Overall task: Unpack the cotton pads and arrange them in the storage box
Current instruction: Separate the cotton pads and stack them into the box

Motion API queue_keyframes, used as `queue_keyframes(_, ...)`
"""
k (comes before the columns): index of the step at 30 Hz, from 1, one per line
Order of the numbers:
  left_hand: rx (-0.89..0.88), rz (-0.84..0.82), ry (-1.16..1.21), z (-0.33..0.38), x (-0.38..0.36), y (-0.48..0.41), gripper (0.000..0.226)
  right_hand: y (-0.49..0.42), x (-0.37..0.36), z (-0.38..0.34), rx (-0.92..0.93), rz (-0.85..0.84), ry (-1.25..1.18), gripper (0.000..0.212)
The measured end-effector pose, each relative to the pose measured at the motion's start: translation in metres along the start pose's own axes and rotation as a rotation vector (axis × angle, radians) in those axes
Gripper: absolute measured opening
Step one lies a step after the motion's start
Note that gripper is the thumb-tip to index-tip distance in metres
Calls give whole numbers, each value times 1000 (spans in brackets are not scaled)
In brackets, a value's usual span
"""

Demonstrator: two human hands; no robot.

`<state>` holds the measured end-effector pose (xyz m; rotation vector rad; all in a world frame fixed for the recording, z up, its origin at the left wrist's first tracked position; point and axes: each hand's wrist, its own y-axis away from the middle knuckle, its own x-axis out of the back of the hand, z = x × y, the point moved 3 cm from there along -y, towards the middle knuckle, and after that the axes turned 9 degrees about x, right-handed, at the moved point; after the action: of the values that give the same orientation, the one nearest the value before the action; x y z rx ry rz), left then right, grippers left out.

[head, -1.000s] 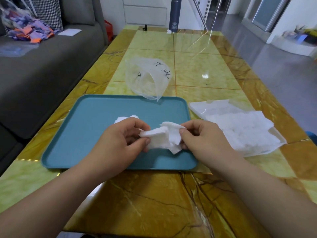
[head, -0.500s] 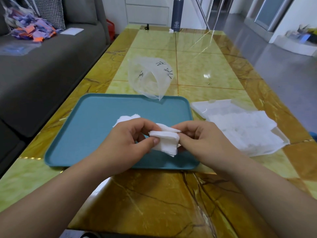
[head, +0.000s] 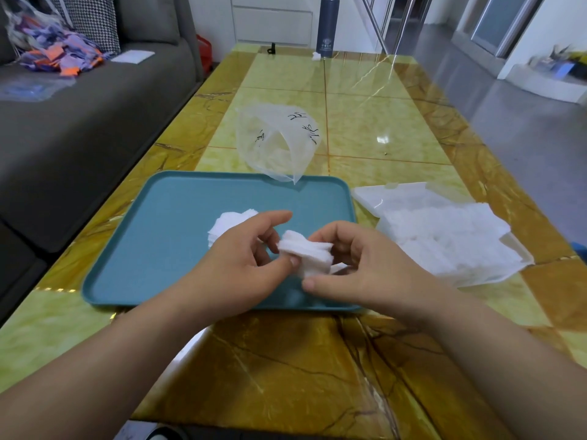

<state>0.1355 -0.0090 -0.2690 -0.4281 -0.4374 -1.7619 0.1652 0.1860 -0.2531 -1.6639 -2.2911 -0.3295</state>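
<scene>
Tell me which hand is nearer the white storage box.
Right. The right hand sits just left of the storage box, apart from it; the left hand is farther left, over the blue tray.

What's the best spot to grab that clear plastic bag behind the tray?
Probably pinch the clear plastic bag at its pointed near corner, reaching from your side over the tray; that corner juts toward you, the rest is puffed up.

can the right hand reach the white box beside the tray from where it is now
Probably yes: the storage box lies just right of the tray, on the right hand's side, with nothing standing between them. That hand is busy, though, holding the stack of cotton pads with the left hand.
</scene>
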Motion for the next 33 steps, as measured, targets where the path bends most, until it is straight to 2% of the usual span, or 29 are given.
queue_keyframes(1,-12,-12,-20,0,-1,0,48,0,-1,0,6,12,-3,41)
queue_keyframes(3,-47,-27,-23,4,-1,1,24,0,-2,-1,26,52,13,42)
queue_keyframes(6,-62,-39,17,8,-1,2,6,-3,0,-2,63,155,73,21)
queue_keyframes(9,-31,53,-46,2,-4,-5,11,-3,9,2,69,341,126,11)
queue_keyframes(11,3,128,-187,0,-7,-11,15,-1,16,4,66,469,125,10)
queue_keyframes(13,26,120,-336,3,-17,-17,24,0,21,5,70,555,120,10)
queue_keyframes(16,75,60,-466,12,-33,-24,47,2,22,6,83,603,106,8)
queue_keyframes(19,102,23,-514,20,-43,-28,59,1,23,7,65,598,121,9)
queue_keyframes(23,194,-87,-440,23,-45,-30,56,0,24,9,64,588,126,8)
queue_keyframes(26,252,-110,-312,19,-41,-30,29,1,23,9,75,574,147,9)
queue_keyframes(28,246,-94,-219,17,-38,-28,16,1,23,9,74,573,149,10)
queue_keyframes(33,183,-97,32,20,-24,-14,6,0,23,10,61,564,142,11)
